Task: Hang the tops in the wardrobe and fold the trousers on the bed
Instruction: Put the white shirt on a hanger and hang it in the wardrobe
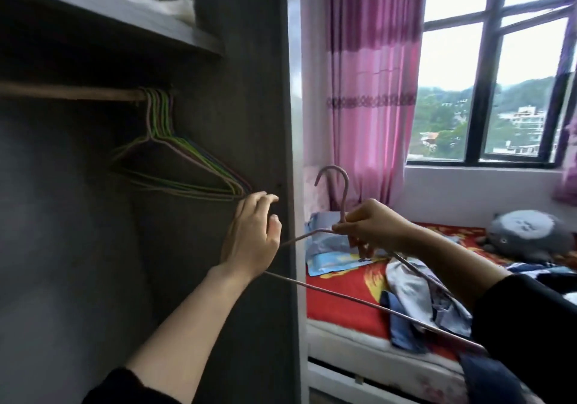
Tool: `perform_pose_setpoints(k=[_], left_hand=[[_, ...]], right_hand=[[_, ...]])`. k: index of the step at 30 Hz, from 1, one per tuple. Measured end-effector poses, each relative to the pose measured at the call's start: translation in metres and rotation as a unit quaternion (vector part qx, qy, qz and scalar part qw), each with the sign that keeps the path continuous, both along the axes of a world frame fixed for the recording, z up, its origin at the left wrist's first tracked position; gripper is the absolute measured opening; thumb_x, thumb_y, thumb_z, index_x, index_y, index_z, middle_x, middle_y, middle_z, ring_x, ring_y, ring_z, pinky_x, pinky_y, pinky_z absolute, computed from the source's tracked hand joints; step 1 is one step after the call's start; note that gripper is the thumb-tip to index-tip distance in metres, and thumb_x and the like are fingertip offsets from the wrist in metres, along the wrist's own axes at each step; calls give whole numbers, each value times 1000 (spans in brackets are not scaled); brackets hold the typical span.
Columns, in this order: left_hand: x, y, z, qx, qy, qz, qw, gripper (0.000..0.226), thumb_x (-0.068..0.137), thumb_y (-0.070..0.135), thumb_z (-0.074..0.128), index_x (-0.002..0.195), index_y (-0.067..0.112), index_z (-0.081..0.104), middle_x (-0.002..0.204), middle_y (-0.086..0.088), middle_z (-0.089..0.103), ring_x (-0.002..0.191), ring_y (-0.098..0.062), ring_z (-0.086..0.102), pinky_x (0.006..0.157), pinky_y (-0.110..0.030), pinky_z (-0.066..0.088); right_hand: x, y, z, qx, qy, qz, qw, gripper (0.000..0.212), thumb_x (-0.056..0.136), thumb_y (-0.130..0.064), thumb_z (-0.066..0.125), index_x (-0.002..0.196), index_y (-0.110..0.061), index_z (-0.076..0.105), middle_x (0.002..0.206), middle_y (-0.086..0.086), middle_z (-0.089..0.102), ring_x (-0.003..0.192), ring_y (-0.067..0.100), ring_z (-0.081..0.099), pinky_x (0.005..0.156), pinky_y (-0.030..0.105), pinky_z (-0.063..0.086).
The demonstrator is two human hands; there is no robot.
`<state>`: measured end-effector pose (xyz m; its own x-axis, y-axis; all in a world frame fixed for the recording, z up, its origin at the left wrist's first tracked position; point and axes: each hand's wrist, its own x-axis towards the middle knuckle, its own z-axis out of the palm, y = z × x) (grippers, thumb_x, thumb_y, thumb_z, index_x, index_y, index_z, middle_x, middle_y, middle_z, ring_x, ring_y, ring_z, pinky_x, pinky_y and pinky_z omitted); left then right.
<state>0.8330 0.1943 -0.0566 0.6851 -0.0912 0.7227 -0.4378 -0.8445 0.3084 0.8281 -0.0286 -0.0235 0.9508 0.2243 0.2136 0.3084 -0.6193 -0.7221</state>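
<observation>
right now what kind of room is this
Most likely a home bedroom. An open wardrobe holds empty wire hangers on its rail, a bed strewn with clothes stands beside it, and a pink curtain hangs at the window.
</observation>
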Motion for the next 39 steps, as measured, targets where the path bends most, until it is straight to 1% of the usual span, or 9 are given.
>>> perform_pose_setpoints(k=[5, 8, 15, 17, 24, 29, 33, 36, 39], left_hand=[[17, -113, -10, 40, -18, -58, 997, 38, 89, 19, 40, 123, 14, 56, 133, -3, 50, 122, -18, 43, 97, -36, 42], [34, -172, -21, 32, -6, -65, 997, 37, 89, 18, 42, 124, 15, 55, 133, -1, 50, 122, -20, 44, 94, -38, 44], [64, -366, -57, -52, 100, -121, 986, 36, 92, 13, 46, 127, 12, 52, 134, -8, 48, 126, -23, 39, 103, -32, 30], [72, -413, -67, -44, 124, -137, 982, 36, 92, 13, 47, 126, 11, 53, 133, -11, 49, 126, -25, 39, 103, -35, 31], [105, -573, -108, 4, 193, -207, 959, 37, 92, 16, 44, 128, 12, 50, 132, -12, 48, 126, -26, 38, 101, -38, 33], [154, -691, -142, 40, 230, -252, 939, 38, 94, 20, 42, 131, 15, 47, 136, -10, 45, 127, -25, 38, 101, -39, 35], [196, -794, -165, 59, 260, -292, 918, 38, 93, 18, 44, 130, 13, 48, 133, -13, 47, 126, -29, 40, 103, -38, 34], [222, -865, -180, 67, 286, -321, 900, 39, 93, 19, 44, 131, 13, 48, 135, -12, 46, 128, -28, 37, 104, -38, 33], [239, -924, -196, 79, 290, -353, 886, 39, 93, 21, 45, 130, 14, 49, 134, -10, 47, 128, -27, 38, 104, -39, 33]], right_hand=[[2, -117, -10, 16, 15, -49, 999, 35, 86, -18, 71, 54, -6, 61, 45, 3, 55, 39, 16, 51, 40, 22, 44], [1, -172, -19, -1, 39, -57, 998, 27, 87, -18, 69, 70, 3, 68, 57, 10, 60, 44, 18, 55, 42, 22, 44], [-2, -346, -53, -19, 59, -152, 986, 21, 87, -17, 69, 71, -3, 70, 55, 3, 58, 38, 6, 49, 46, 22, 43], [-3, -389, -65, -14, 66, -189, 980, 24, 86, -20, 70, 81, 3, 72, 54, 1, 56, 38, 5, 47, 46, 21, 42], [5, -538, -107, -3, 83, -286, 955, 28, 88, -22, 66, 84, 5, 70, 64, 9, 55, 50, 15, 47, 45, 24, 40], [21, -643, -138, 13, 124, -343, 931, 21, 91, -21, 61, 93, -3, 72, 68, 4, 56, 54, 12, 49, 47, 22, 40], [45, -729, -154, -3, 148, -396, 907, 19, 88, -24, 62, 87, -8, 72, 66, -2, 56, 59, 12, 50, 56, 25, 41], [60, -787, -162, -3, 166, -439, 883, 26, 90, -18, 61, 67, -7, 62, 62, -1, 51, 54, 12, 45, 44, 15, 35], [76, -839, -178, -22, 185, -463, 867, 32, 91, -24, 60, 64, -9, 53, 70, 4, 53, 64, 16, 49, 55, 25, 39]])
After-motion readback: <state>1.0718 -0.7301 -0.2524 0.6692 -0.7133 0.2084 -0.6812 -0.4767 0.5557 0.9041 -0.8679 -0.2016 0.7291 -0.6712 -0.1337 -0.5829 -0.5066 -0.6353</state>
